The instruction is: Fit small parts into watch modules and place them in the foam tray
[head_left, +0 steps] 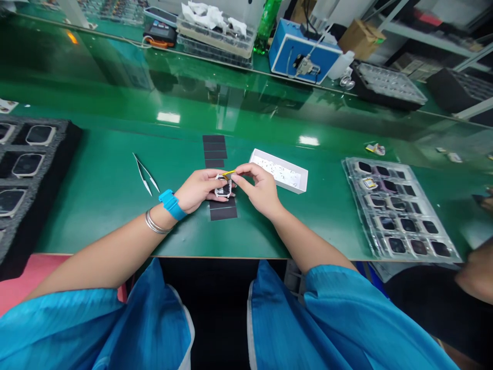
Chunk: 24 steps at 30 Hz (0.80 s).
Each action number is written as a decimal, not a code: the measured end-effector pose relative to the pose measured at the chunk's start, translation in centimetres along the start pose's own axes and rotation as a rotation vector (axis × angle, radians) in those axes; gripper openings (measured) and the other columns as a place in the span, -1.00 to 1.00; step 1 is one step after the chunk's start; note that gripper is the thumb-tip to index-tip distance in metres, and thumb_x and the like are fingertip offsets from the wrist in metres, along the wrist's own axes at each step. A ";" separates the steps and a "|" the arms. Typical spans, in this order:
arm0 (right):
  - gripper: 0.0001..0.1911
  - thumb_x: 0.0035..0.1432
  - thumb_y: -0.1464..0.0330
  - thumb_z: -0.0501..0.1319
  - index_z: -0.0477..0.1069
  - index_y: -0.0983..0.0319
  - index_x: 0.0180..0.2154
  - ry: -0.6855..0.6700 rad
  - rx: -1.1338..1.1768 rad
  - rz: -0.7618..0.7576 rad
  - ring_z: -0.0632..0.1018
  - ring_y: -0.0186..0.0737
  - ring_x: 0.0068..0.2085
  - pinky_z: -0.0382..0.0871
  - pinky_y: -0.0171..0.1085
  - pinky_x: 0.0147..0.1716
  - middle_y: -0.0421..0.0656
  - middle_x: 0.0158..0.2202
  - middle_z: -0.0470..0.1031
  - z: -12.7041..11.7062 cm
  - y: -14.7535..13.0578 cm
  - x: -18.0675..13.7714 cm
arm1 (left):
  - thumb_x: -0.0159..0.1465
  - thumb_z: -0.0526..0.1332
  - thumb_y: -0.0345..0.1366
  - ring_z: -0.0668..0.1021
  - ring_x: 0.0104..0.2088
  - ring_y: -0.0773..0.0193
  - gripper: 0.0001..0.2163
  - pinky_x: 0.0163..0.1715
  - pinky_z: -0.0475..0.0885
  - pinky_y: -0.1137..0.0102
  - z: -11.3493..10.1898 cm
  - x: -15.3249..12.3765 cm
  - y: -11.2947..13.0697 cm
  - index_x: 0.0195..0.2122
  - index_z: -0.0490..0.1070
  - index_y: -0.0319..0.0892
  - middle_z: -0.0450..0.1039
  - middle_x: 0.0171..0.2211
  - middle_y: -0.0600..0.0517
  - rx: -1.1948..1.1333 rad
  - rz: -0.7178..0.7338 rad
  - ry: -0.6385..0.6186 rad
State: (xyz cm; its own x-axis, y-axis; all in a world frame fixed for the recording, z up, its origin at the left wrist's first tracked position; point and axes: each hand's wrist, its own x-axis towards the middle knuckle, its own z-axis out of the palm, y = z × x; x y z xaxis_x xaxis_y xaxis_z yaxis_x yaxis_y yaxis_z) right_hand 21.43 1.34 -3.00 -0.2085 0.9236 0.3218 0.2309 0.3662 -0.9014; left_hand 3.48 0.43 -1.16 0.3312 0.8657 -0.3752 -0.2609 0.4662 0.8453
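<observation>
My left hand (pixel 198 189) is closed around a small square watch case (pixel 223 188), held just above a dark strip (pixel 222 209) on the green table (pixel 108 195). My right hand (pixel 259 187) pinches a small yellow piece (pixel 228 173) at the top edge of the case. Both hands meet at the table's middle. A blue band and metal bangles ring my left wrist.
Metal tweezers (pixel 145 173) lie left of my hands. A white shallow box (pixel 280 170) sits just right. A clear tray of watch cases (pixel 398 208) is at right, a black foam tray (pixel 26 169) at left. Another person's arm (pixel 477 272) shows at far right.
</observation>
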 end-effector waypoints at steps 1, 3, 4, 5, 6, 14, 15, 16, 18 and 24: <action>-0.87 0.15 0.27 0.30 0.46 0.20 -0.31 0.019 -0.026 -0.017 0.55 -0.25 -0.23 0.43 -0.20 -0.12 -0.18 -0.28 0.54 0.0 -0.2 -0.1 | 0.03 0.34 -0.46 0.62 -0.37 0.17 -0.74 -0.40 0.58 0.38 0.0 0.0 0.1 -0.21 0.55 -0.28 0.56 -0.32 -0.12 -0.021 -0.014 -0.025; -0.90 0.15 0.30 0.29 0.47 0.20 -0.32 0.050 -0.085 -0.051 0.55 -0.24 -0.21 0.43 -0.19 -0.11 -0.18 -0.28 0.56 0.1 -0.6 -0.3 | -0.01 0.33 -0.51 0.63 -0.33 0.16 -0.68 -0.32 0.59 0.37 -0.1 0.0 0.1 -0.17 0.53 -0.28 0.56 -0.30 -0.10 -0.053 -0.028 -0.076; -0.91 0.15 0.31 0.29 0.47 0.20 -0.32 0.063 -0.112 -0.071 0.56 -0.24 -0.21 0.43 -0.19 -0.11 -0.18 -0.28 0.56 0.1 -0.8 -0.3 | -0.03 0.33 -0.54 0.64 -0.32 0.17 -0.65 -0.28 0.58 0.37 -0.1 0.0 0.1 -0.15 0.53 -0.27 0.56 -0.30 -0.08 -0.055 -0.028 -0.094; -0.92 0.15 0.32 0.29 0.47 0.20 -0.33 0.071 -0.133 -0.092 0.56 -0.23 -0.21 0.44 -0.19 -0.11 -0.18 -0.28 0.57 0.1 -0.9 -0.4 | -0.03 0.34 -0.55 0.64 -0.32 0.18 -0.62 -0.27 0.58 0.38 -0.1 0.1 0.0 -0.14 0.52 -0.27 0.56 -0.31 -0.07 -0.045 -0.026 -0.103; -0.93 0.16 0.33 0.28 0.47 0.20 -0.34 0.073 -0.150 -0.114 0.57 -0.24 -0.20 0.44 -0.19 -0.10 -0.18 -0.28 0.57 0.2 -1.0 -0.5 | -0.03 0.35 -0.55 0.63 -0.33 0.19 -0.61 -0.27 0.57 0.39 -0.1 0.1 0.0 -0.13 0.51 -0.26 0.55 -0.32 -0.05 -0.027 -0.025 -0.101; -0.92 0.20 0.38 0.22 0.47 0.16 -0.36 0.050 -0.432 -0.403 0.58 -0.25 -0.30 0.38 -0.06 0.08 -0.22 -0.35 0.61 1.0 -0.9 -0.8 | 0.11 0.30 -0.48 0.57 -0.43 0.31 -0.82 -0.41 0.55 0.46 0.4 0.0 -0.1 -0.23 0.53 -0.28 0.54 -0.37 -0.04 0.003 -0.048 0.007; -0.90 0.21 0.39 0.20 0.47 0.16 -0.36 0.040 -0.482 -0.442 0.57 -0.26 -0.32 0.34 -0.04 0.11 -0.22 -0.35 0.61 1.0 -0.9 -0.8 | 0.12 0.27 -0.49 0.57 -0.42 0.31 -0.82 -0.40 0.56 0.45 0.4 0.0 0.0 -0.23 0.54 -0.28 0.54 -0.36 -0.04 -0.030 -0.057 0.013; -0.88 0.22 0.40 0.19 0.48 0.15 -0.36 0.022 -0.533 -0.472 0.57 -0.26 -0.32 0.31 -0.02 0.14 -0.23 -0.33 0.62 0.9 -0.8 -0.8 | 0.12 0.23 -0.52 0.57 -0.41 0.31 -0.80 -0.37 0.57 0.43 0.4 0.0 0.0 -0.23 0.54 -0.28 0.54 -0.35 -0.06 -0.077 -0.069 0.017; -0.85 0.24 0.42 0.17 0.50 0.14 -0.34 -0.026 -0.631 -0.497 0.56 -0.25 -0.30 0.24 0.03 0.20 -0.23 -0.28 0.63 0.7 -0.7 -0.7 | 0.12 0.16 -0.58 0.59 -0.34 0.27 -0.74 -0.30 0.58 0.39 0.3 0.1 0.1 -0.21 0.54 -0.30 0.56 -0.29 -0.09 -0.198 -0.091 0.019; -0.84 0.27 0.38 0.19 0.55 0.12 -0.28 -0.165 -0.636 -0.432 0.52 -0.20 -0.17 0.19 0.08 0.20 -0.19 -0.11 0.59 0.2 -0.3 -0.6 | 0.20 0.19 -0.53 0.60 -0.29 0.26 -0.78 -0.23 0.58 0.37 -0.1 0.6 -0.3 -0.15 0.53 -0.33 0.55 -0.25 -0.12 -0.282 -0.082 0.020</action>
State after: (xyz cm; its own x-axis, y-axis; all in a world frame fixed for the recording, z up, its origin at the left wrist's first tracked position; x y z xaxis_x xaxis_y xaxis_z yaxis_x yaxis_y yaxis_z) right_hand 21.34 0.61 -2.97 -0.5309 0.6742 0.5135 0.5868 0.7296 -0.3512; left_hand 3.67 0.88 -1.68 0.3438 0.8254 -0.4478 -0.4770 0.5643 0.6739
